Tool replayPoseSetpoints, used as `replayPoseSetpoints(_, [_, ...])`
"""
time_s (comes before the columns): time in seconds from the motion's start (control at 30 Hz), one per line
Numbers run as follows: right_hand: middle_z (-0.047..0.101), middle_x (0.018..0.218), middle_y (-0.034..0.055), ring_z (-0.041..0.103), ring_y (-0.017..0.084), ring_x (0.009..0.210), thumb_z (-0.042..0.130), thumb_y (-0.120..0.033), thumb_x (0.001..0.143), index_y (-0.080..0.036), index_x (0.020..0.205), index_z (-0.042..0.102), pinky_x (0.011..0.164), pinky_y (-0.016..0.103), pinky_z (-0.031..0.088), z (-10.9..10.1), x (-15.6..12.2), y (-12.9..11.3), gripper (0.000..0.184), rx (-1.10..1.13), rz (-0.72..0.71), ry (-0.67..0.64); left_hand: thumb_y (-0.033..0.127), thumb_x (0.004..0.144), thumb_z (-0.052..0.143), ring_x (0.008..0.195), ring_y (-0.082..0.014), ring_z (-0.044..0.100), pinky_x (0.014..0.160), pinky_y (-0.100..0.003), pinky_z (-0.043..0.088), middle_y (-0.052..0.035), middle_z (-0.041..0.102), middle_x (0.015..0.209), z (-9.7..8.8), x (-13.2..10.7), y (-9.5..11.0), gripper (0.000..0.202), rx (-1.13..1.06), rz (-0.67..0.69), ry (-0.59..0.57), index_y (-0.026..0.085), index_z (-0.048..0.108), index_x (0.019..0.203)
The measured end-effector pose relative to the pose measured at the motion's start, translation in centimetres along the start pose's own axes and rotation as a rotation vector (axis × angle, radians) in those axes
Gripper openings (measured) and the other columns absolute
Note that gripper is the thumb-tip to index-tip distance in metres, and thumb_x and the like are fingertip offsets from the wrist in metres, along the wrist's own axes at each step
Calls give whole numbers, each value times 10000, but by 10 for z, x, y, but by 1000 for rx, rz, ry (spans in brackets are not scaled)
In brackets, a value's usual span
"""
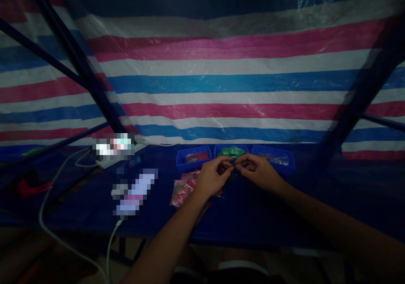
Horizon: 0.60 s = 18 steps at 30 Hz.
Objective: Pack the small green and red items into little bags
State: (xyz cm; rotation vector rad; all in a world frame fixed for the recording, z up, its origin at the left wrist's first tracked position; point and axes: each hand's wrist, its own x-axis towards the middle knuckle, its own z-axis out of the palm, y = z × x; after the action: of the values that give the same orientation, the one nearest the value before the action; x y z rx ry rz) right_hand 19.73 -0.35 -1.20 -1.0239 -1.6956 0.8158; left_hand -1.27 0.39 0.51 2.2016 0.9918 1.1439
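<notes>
A small thin item, too dim for me to make out, is held just above the blue desk, toward its far edge. The left hand and right hand both pinch it, fingers nearly closed. Pinkish-red plastic packets lie beside the left wrist. Three blue rectangular plastic trays line the far edge, the middle one holding green packets.

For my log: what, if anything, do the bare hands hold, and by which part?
The bare left hand and bare right hand seem to pinch something tiny between them; it is too dark and small to tell what, or by which part.
</notes>
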Motion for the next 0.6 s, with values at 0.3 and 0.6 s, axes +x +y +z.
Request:
replayPoseSetpoints(0.3, [688, 982, 47, 691, 185, 871, 663, -217, 856, -209, 1142, 639, 795, 325, 586, 9, -5, -2, 287, -38, -94, -83, 132, 801, 683, 834, -151, 714, 809, -271, 551, 8, 756, 948, 2, -5, 6, 418, 56, 39, -28, 223, 616, 1203])
replayPoseSetpoints(0.6, [693, 1015, 54, 697, 205, 938, 652, -210, 861, -221, 1156, 641, 892, 372, 588, 8, -5, -2, 295, -73, -130, -41, 109, 841, 671, 903, -159, 736, 882, -293, 565, -14, 759, 982, 2, -3, 2, 387, -51, 32, -40, 228, 620, 1206])
